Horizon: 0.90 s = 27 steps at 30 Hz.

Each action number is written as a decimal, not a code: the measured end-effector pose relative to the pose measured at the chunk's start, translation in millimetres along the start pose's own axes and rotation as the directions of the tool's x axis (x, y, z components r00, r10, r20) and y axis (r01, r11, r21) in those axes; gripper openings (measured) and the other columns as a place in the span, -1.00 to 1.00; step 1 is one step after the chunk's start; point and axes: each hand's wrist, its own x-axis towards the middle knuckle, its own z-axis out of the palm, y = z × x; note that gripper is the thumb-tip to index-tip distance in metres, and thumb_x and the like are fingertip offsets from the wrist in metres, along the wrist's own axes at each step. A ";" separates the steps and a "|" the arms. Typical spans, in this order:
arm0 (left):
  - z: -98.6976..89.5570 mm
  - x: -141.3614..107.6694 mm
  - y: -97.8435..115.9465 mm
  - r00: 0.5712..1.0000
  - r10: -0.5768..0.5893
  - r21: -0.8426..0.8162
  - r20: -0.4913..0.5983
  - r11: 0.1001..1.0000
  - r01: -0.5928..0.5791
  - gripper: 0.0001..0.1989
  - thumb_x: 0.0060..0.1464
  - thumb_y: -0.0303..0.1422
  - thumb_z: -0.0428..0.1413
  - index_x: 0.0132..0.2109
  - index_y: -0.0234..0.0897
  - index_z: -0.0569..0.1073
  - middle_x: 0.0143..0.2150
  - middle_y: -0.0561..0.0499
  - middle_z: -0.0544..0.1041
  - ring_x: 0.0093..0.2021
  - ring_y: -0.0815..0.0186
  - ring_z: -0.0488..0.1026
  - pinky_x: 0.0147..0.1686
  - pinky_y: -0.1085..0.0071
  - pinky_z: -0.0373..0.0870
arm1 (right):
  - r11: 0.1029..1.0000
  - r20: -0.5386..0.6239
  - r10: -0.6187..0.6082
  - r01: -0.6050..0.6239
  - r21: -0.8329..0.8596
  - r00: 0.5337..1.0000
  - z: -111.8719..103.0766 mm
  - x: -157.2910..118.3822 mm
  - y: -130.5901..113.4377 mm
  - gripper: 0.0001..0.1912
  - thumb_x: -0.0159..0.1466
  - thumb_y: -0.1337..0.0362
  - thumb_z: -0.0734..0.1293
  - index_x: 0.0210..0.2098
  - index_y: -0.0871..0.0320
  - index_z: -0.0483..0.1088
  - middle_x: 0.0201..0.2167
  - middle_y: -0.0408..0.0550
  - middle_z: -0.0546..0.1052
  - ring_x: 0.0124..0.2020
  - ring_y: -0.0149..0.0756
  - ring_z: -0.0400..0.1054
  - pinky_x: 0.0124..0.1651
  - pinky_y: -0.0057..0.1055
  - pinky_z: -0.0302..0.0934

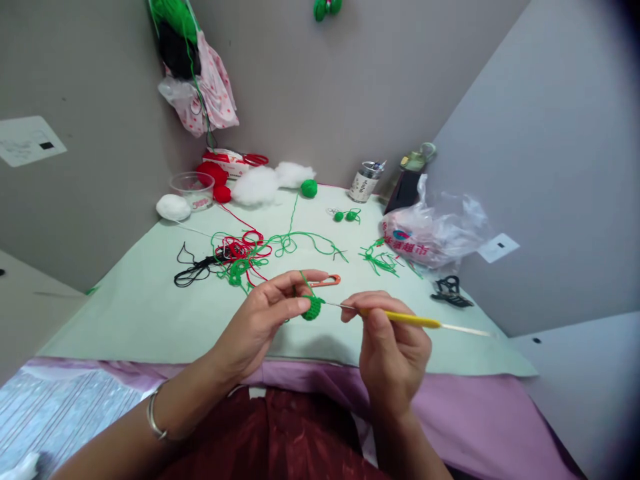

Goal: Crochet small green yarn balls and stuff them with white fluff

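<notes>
My left hand (260, 320) pinches a small round green crochet piece (313, 308) between thumb and fingers. A strand of green yarn runs up from the piece over the raised index finger. In my right hand (393, 347) is a crochet hook (407, 318) with a yellow handle, gripped like a pen. Its thin metal tip points left and meets the right edge of the green piece. Just behind the left fingertips lies an orange tool (330, 281) with a slot in it, partly hidden by the hand.
Tangled red, green and black yarn (235, 257) lies left of centre. Behind it are white stuffing (257, 185), a green yarn ball (309, 189) and a clear plastic tub (195, 190). To the right are green yarn scraps (380, 259), a plastic bag (435, 230) and a black hair claw (451, 292).
</notes>
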 end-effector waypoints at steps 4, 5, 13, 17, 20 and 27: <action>-0.5 -1.5 -6.5 0.996 0.010 0.081 0.088 0.997 -0.017 -0.65 0.17 -0.30 0.28 0.11 -0.05 0.61 -0.17 0.03 0.47 -0.14 0.32 0.32 -0.02 0.40 0.26 | 0.982 0.072 0.134 -0.143 0.126 0.988 2.5 3.4 1.7 -0.80 0.43 0.33 0.30 -0.19 0.05 0.59 -0.29 -0.10 0.59 -0.29 -0.33 0.44 -0.19 -0.33 0.35; -0.2 -1.6 -8.5 0.995 0.004 0.088 0.099 0.996 -0.013 -0.64 0.17 -0.30 0.28 0.12 -0.03 0.60 -0.15 0.03 0.47 -0.11 0.31 0.34 0.01 0.38 0.27 | 0.982 0.075 0.142 -0.150 0.111 0.987 3.5 2.8 3.1 -0.81 0.43 0.34 0.31 -0.19 0.04 0.60 -0.26 -0.09 0.61 -0.26 -0.32 0.45 -0.17 -0.33 0.35; 3.6 -0.9 -6.9 0.995 -0.063 -0.070 0.076 0.995 0.068 -0.48 0.11 -0.38 0.29 0.23 -0.12 0.52 -0.20 0.02 0.45 -0.23 0.37 0.37 -0.22 0.45 0.36 | 0.960 0.081 0.199 -0.211 0.185 0.977 2.2 1.2 5.8 -0.82 0.44 0.28 0.31 -0.18 0.03 0.59 -0.26 -0.10 0.59 -0.31 -0.35 0.45 -0.18 -0.32 0.34; 2.2 0.3 -1.5 0.972 -0.143 -0.188 0.189 0.966 0.178 -0.50 0.07 -0.39 0.25 0.20 -0.25 0.56 -0.28 0.01 0.44 -0.34 0.41 0.34 -0.30 0.47 0.33 | 0.914 0.054 0.278 -0.281 0.291 0.959 -2.2 9.2 3.1 -0.81 0.43 0.25 0.32 -0.26 0.08 0.58 -0.36 -0.12 0.55 -0.37 -0.40 0.43 -0.24 -0.41 0.32; 0.5 0.7 -0.4 0.977 -0.123 -0.197 0.173 0.968 0.157 -0.58 0.06 -0.37 0.24 0.09 -0.31 0.62 -0.26 0.00 0.42 -0.37 0.43 0.31 -0.31 0.46 0.31 | 0.866 0.044 0.338 -0.330 0.375 0.940 -4.9 14.1 2.2 -0.80 0.41 0.23 0.35 -0.30 0.10 0.58 -0.43 -0.13 0.51 -0.43 -0.44 0.37 -0.31 -0.47 0.28; 1.3 -3.1 -7.6 0.993 -0.040 0.097 0.115 0.995 0.029 -0.48 0.13 -0.33 0.31 0.24 0.00 0.51 -0.19 0.06 0.42 -0.12 0.32 0.37 0.03 0.33 0.27 | 0.855 0.134 0.362 -0.386 0.346 0.923 0.5 9.1 2.1 -0.86 0.35 0.19 0.42 -0.23 0.06 0.63 -0.39 -0.11 0.53 -0.39 -0.39 0.36 -0.28 -0.41 0.30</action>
